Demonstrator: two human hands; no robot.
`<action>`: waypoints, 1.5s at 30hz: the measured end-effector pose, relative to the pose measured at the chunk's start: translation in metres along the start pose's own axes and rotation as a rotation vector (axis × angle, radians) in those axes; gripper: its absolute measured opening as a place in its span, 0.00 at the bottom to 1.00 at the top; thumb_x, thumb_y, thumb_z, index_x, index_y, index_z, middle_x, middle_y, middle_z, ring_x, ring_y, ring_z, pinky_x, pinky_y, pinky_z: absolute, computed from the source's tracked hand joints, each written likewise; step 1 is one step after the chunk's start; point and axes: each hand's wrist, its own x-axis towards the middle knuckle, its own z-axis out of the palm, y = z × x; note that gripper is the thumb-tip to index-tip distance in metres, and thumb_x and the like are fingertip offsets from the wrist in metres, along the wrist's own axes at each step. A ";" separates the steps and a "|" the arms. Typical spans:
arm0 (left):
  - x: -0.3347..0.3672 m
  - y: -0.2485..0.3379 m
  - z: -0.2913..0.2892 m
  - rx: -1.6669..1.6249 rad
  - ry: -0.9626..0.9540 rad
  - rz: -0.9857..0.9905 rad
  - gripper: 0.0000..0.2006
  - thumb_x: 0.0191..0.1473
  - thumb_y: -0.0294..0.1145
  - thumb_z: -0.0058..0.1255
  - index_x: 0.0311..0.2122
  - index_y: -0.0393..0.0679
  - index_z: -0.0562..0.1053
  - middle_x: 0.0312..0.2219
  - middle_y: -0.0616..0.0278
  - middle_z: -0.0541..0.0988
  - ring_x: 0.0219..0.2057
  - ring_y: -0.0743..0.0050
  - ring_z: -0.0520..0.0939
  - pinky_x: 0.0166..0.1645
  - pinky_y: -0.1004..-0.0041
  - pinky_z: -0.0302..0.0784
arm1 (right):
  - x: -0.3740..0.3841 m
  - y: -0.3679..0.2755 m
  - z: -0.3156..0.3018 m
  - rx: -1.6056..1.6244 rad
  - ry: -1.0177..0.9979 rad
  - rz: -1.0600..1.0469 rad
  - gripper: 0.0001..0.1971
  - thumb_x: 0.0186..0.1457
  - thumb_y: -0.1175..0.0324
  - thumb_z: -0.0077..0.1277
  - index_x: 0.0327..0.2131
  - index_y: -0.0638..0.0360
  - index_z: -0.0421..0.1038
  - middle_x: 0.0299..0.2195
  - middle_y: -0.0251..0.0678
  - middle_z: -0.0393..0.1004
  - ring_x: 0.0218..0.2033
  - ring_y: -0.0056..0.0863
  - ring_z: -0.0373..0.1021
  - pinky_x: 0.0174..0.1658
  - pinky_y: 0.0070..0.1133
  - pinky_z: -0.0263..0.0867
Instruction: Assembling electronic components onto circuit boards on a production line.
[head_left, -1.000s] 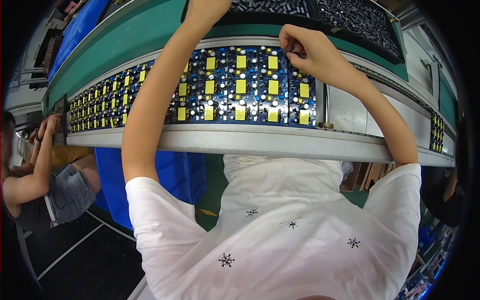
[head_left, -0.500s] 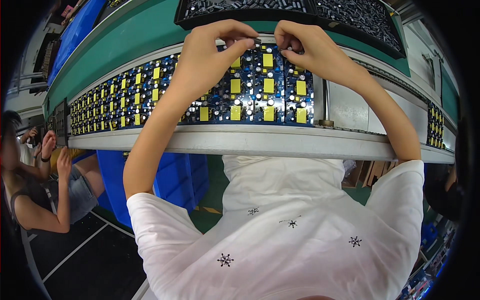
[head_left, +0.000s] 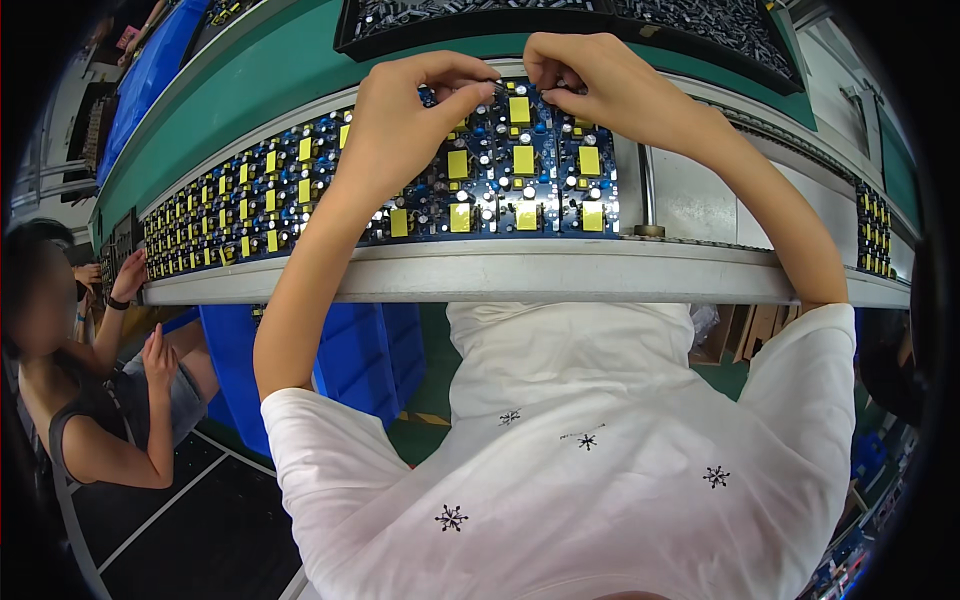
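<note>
Blue circuit boards [head_left: 493, 178] lie side by side in a long row on a rail line in front of me. Yellow block components [head_left: 523, 159], small white-topped cylinders and other parts stand on them. Above the far edge of the boards, my left hand [head_left: 425, 105] is closed in a pinch, with a small dark capacitor [head_left: 496, 86] at its fingertips, partly hidden. My right hand [head_left: 590, 80] hovers close beside it over the last boards of the row, fingers curled together. Whatever those fingers hold is hidden.
Beyond the rail, black trays [head_left: 470, 15] full of loose capacitors stand on a green surface [head_left: 290, 60]. A metal rail edge [head_left: 560, 270] runs along my side. Blue bins [head_left: 350, 360] sit below at the left, where a co-worker [head_left: 110, 400] works. More boards [head_left: 873, 230] lie far right.
Both hands have shifted slightly left in the view, along with the boards and trays. The capacitor at my left fingertips shows less than before. At the left, the co-worker's hands have moved apart.
</note>
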 end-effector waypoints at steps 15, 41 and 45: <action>0.012 0.010 0.013 0.260 -0.032 0.228 0.06 0.52 0.30 0.60 0.35 0.46 0.83 0.29 0.66 0.84 0.33 0.73 0.80 0.45 0.70 0.70 | 0.004 0.005 -0.073 -0.420 0.382 0.157 0.11 0.59 0.64 0.53 0.37 0.64 0.74 0.35 0.45 0.75 0.40 0.45 0.71 0.46 0.31 0.67; 0.020 -0.010 0.032 0.494 -0.004 0.426 0.05 0.52 0.33 0.60 0.34 0.49 0.84 0.28 0.68 0.83 0.41 0.71 0.76 0.52 0.65 0.59 | -0.022 0.099 -0.110 -0.138 0.409 0.308 0.06 0.56 0.72 0.55 0.31 0.64 0.71 0.23 0.32 0.71 0.26 0.19 0.67 0.32 0.20 0.64; 0.024 -0.010 0.029 0.505 -0.072 0.413 0.05 0.51 0.34 0.61 0.34 0.50 0.84 0.28 0.68 0.83 0.41 0.71 0.76 0.52 0.66 0.59 | -0.023 0.097 -0.111 -0.128 0.463 0.297 0.04 0.55 0.74 0.56 0.31 0.64 0.71 0.22 0.30 0.70 0.26 0.18 0.67 0.32 0.18 0.65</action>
